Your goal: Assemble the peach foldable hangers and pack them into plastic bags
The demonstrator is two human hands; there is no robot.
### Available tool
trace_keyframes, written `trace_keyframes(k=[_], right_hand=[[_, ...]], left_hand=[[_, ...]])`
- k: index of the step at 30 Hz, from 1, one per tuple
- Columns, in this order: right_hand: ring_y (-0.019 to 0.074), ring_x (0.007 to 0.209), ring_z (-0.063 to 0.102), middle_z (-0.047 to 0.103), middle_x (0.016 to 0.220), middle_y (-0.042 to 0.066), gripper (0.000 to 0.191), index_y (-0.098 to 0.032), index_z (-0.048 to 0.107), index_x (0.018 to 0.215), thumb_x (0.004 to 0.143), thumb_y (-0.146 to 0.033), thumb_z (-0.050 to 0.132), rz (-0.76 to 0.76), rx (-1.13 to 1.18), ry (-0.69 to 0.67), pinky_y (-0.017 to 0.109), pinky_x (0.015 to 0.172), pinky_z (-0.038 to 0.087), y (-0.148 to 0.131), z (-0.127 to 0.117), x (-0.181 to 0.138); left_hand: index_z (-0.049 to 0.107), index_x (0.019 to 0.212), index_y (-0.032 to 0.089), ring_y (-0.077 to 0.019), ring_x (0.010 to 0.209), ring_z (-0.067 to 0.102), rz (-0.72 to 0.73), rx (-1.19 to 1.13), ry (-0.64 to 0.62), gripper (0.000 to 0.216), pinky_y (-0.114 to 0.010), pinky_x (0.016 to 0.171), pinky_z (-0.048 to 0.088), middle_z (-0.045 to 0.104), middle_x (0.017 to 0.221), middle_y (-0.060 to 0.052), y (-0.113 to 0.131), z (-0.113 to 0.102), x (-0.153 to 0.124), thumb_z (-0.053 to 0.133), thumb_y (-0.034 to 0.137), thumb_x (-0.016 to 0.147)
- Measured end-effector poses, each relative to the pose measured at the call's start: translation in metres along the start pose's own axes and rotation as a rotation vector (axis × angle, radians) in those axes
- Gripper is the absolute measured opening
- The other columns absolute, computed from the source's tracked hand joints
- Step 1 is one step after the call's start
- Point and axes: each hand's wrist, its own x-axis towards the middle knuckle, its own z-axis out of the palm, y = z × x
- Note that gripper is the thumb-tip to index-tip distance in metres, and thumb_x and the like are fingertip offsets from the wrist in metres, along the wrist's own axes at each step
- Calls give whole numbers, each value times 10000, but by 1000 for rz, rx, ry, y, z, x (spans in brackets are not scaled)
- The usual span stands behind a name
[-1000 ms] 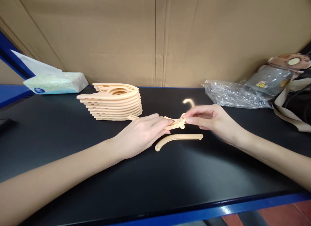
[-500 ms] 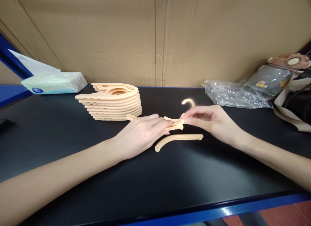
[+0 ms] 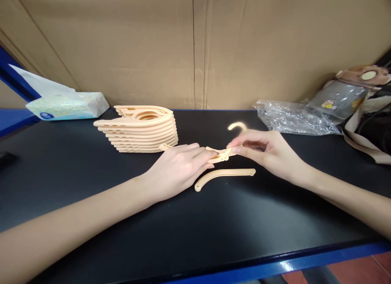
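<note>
Head view, only angle there is: both hands are on one peach plastic folding hanger (image 3: 220, 154) sitting low over the middle of the black desk (image 3: 91, 170). The left hand (image 3: 179, 168) lies palm down with its fingers curled over the hanger's left arm, pinning it; a bit of that arm pokes out past the knuckles. The right hand (image 3: 269, 153) pinches the hanger's centre joint between thumb and forefinger, other fingers loosely bent. The hanger's hook (image 3: 236, 127) curls up just behind the right fingertips, kinda blurry.

Just in front of the hanger, touching neither hand, a loose curved hanger arm (image 3: 224, 177) lies flat on the desk. Behind the left hand there's a neat stack of folded hangers (image 3: 139, 129) in the same colour.

Far left is a tissue pack (image 3: 65, 104), far right a crumpled clear plastic bag (image 3: 293, 117) and a grey water bottle (image 3: 345, 94) lying next to a dark bag (image 3: 375, 133). Cardboard wall (image 3: 195, 47) behind it all.
</note>
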Motion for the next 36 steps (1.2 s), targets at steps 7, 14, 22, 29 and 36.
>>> trace_keyframes(k=[7,14,22,29,36], right_hand=[[169,781,626,678,890,33,168,-210,720,890,883,-340,613,-92,-59,-4,307,639,449,-2,0,-3],[105,648,521,622,847,15,149,-193,688,900,917,-272,562,-133,-139,-29,260,538,381,-2,-2,-2],[107,655,508,601,849,11,160,-186,673,907,930,-267,537,-124,-138,-68,268,559,375,-1,-2,-1],[140,724,550,614,856,17,168,-185,658,903,929,-291,531,-93,-93,-89,289,607,398,1,-1,-1],[151,745,556,616,853,22,168,-193,648,889,926,-303,527,-76,-93,-103,290,648,421,0,0,-2]], left_hand=[[619,1058,99,-167,690,574,37,72,2,237,-275,589,398,667,822,-36,1,-1,3,410,200,1009],[649,993,106,-156,614,551,46,90,-7,296,-283,559,360,626,728,-18,0,1,3,381,228,1022],[639,1004,107,-160,618,548,43,121,-35,289,-284,574,341,608,703,-12,1,1,4,376,226,1022],[633,986,121,-151,615,548,31,113,-44,295,-284,576,328,622,717,-14,1,0,2,362,231,1028],[634,976,130,-152,635,570,5,89,-75,316,-283,581,356,642,756,-25,2,-1,4,341,235,1030]])
